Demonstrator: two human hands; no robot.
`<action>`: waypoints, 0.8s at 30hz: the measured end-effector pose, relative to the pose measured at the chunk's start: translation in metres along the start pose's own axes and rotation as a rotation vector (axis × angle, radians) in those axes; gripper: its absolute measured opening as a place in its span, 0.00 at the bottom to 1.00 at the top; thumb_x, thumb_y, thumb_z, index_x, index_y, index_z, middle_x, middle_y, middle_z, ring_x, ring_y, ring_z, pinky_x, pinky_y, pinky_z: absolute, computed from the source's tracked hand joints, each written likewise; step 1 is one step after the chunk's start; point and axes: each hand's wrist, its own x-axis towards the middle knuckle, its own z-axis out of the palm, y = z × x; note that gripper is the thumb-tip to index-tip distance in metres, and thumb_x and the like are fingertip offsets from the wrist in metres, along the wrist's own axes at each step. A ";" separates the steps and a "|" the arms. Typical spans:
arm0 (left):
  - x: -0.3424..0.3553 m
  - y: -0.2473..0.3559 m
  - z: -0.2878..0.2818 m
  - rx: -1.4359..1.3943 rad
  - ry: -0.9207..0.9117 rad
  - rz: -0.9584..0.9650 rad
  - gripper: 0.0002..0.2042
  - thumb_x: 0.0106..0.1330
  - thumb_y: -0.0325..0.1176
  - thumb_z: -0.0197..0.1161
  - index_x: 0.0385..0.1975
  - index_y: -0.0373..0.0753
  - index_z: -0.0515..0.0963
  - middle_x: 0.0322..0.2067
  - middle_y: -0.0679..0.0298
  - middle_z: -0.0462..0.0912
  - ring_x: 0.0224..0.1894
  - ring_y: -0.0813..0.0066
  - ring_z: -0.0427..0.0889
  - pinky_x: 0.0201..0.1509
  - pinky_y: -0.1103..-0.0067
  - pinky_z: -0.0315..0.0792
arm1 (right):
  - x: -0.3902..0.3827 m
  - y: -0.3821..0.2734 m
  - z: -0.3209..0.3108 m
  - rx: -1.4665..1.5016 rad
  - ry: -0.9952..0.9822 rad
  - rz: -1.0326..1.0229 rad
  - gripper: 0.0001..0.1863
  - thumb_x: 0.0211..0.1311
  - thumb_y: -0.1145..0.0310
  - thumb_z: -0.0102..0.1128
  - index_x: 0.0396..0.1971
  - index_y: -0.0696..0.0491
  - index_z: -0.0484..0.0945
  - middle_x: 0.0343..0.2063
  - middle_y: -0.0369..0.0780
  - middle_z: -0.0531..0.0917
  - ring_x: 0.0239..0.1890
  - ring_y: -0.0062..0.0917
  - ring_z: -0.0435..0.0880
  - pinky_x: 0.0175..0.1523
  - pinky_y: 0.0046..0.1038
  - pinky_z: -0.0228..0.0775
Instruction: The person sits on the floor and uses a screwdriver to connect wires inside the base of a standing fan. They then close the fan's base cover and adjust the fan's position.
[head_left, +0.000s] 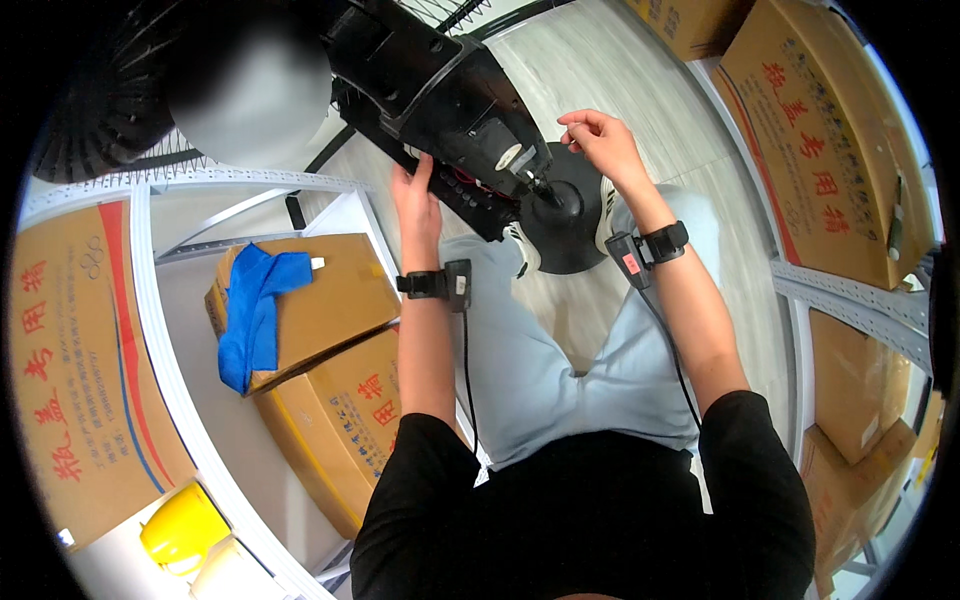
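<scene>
Black plastic, stiff and top-heavy: the fan [440, 100] tilts over my knees. My left hand [415, 195] grips its motor housing; my right hand [600, 135] hovers loosely curled, holding nothing, above the round base [565, 215].

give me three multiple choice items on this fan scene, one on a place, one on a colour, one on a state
1. Where does the blue cloth lie?
A. on a cardboard box
B. on the floor
C. over the fan's base

2. What colour is the mug at the lower left?
A. red
B. yellow
C. green

3. What is the left hand doing?
A. hanging free at the person's side
B. holding the cloth
C. pressed against the black fan body

Answers:
1 A, the cloth drapes over the top of a box on the shelf.
2 B, the mug is plainly yellow.
3 C, its fingers rest on the fan's housing, while the right hand hovers above the round base.
</scene>
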 end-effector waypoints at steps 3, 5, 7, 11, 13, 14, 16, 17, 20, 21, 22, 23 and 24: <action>-0.011 -0.012 0.005 -0.032 0.043 0.063 0.23 0.71 0.26 0.61 0.64 0.34 0.65 0.61 0.59 0.74 0.61 0.67 0.73 0.66 0.73 0.67 | 0.006 0.003 0.008 0.017 0.004 -0.019 0.14 0.63 0.72 0.54 0.44 0.56 0.84 0.31 0.36 0.87 0.32 0.16 0.83 0.41 0.20 0.76; -0.014 -0.014 0.010 -0.034 0.059 0.040 0.24 0.70 0.25 0.61 0.65 0.34 0.64 0.61 0.59 0.74 0.62 0.67 0.73 0.67 0.73 0.66 | 0.010 0.006 0.007 0.022 0.010 -0.023 0.14 0.63 0.72 0.54 0.44 0.56 0.84 0.31 0.36 0.87 0.32 0.16 0.83 0.41 0.20 0.75; -0.013 -0.016 0.004 -0.037 0.025 0.068 0.24 0.70 0.25 0.61 0.65 0.34 0.65 0.61 0.59 0.74 0.62 0.67 0.73 0.67 0.73 0.65 | 0.010 0.005 0.009 0.027 0.004 -0.015 0.14 0.63 0.72 0.54 0.44 0.56 0.84 0.31 0.36 0.87 0.32 0.17 0.83 0.41 0.20 0.75; -0.015 -0.018 -0.004 -0.010 -0.054 -0.031 0.23 0.69 0.25 0.62 0.63 0.33 0.67 0.60 0.59 0.75 0.61 0.69 0.74 0.66 0.74 0.65 | 0.010 0.010 0.007 0.094 -0.001 -0.004 0.13 0.62 0.73 0.55 0.44 0.57 0.84 0.32 0.37 0.87 0.33 0.17 0.84 0.42 0.21 0.76; -0.015 -0.019 -0.007 0.051 -0.094 -0.093 0.22 0.69 0.25 0.62 0.62 0.33 0.68 0.59 0.59 0.76 0.60 0.69 0.74 0.66 0.74 0.65 | 0.009 0.011 0.007 0.096 -0.004 0.012 0.13 0.62 0.73 0.55 0.44 0.57 0.84 0.32 0.37 0.87 0.33 0.17 0.83 0.42 0.21 0.76; -0.014 -0.020 -0.008 0.082 -0.108 -0.096 0.22 0.68 0.25 0.63 0.62 0.32 0.68 0.59 0.59 0.76 0.61 0.69 0.74 0.66 0.74 0.64 | 0.010 0.012 0.008 0.108 -0.009 0.010 0.13 0.62 0.73 0.55 0.44 0.57 0.84 0.32 0.37 0.87 0.33 0.17 0.83 0.42 0.21 0.76; -0.015 -0.021 -0.003 0.142 -0.140 -0.107 0.22 0.67 0.24 0.63 0.61 0.32 0.69 0.59 0.59 0.76 0.61 0.69 0.73 0.67 0.74 0.63 | 0.009 0.013 0.007 0.127 -0.011 0.011 0.13 0.62 0.73 0.55 0.44 0.57 0.84 0.32 0.37 0.87 0.33 0.17 0.83 0.42 0.21 0.76; -0.016 -0.020 -0.002 0.160 -0.152 -0.076 0.22 0.67 0.24 0.63 0.61 0.32 0.69 0.59 0.59 0.76 0.61 0.69 0.73 0.67 0.74 0.62 | 0.009 0.014 0.008 0.116 -0.009 0.015 0.13 0.62 0.72 0.55 0.44 0.57 0.84 0.32 0.37 0.87 0.33 0.17 0.83 0.42 0.21 0.76; -0.017 -0.021 0.000 0.207 -0.191 0.007 0.23 0.66 0.23 0.64 0.60 0.32 0.69 0.59 0.59 0.76 0.61 0.68 0.73 0.68 0.74 0.61 | 0.008 0.014 0.008 0.095 -0.009 0.014 0.14 0.62 0.72 0.55 0.45 0.57 0.84 0.32 0.37 0.87 0.33 0.17 0.83 0.42 0.21 0.76; -0.018 -0.020 0.000 0.218 -0.204 0.027 0.23 0.66 0.23 0.64 0.60 0.32 0.69 0.58 0.59 0.76 0.61 0.68 0.73 0.69 0.74 0.60 | 0.008 0.015 0.009 0.097 -0.013 0.007 0.14 0.63 0.71 0.55 0.45 0.57 0.83 0.32 0.37 0.87 0.33 0.17 0.83 0.42 0.21 0.76; -0.017 -0.020 0.001 0.228 -0.217 0.048 0.23 0.66 0.23 0.65 0.61 0.32 0.69 0.58 0.59 0.76 0.61 0.68 0.73 0.69 0.74 0.60 | 0.009 0.016 0.009 0.098 -0.017 0.001 0.14 0.63 0.71 0.55 0.45 0.57 0.83 0.32 0.37 0.87 0.33 0.16 0.83 0.42 0.21 0.76; -0.016 -0.019 0.001 0.249 -0.247 0.033 0.23 0.65 0.23 0.65 0.61 0.32 0.69 0.58 0.59 0.77 0.61 0.68 0.73 0.69 0.74 0.61 | 0.010 0.017 0.008 0.094 -0.012 -0.002 0.14 0.63 0.71 0.55 0.45 0.57 0.83 0.32 0.37 0.87 0.33 0.16 0.83 0.42 0.21 0.76; -0.014 -0.017 -0.004 0.271 -0.274 0.018 0.23 0.65 0.23 0.65 0.60 0.32 0.69 0.58 0.59 0.77 0.60 0.68 0.73 0.69 0.74 0.61 | 0.009 0.016 0.009 0.091 -0.011 -0.003 0.14 0.63 0.71 0.55 0.45 0.57 0.83 0.32 0.37 0.87 0.33 0.16 0.83 0.42 0.21 0.76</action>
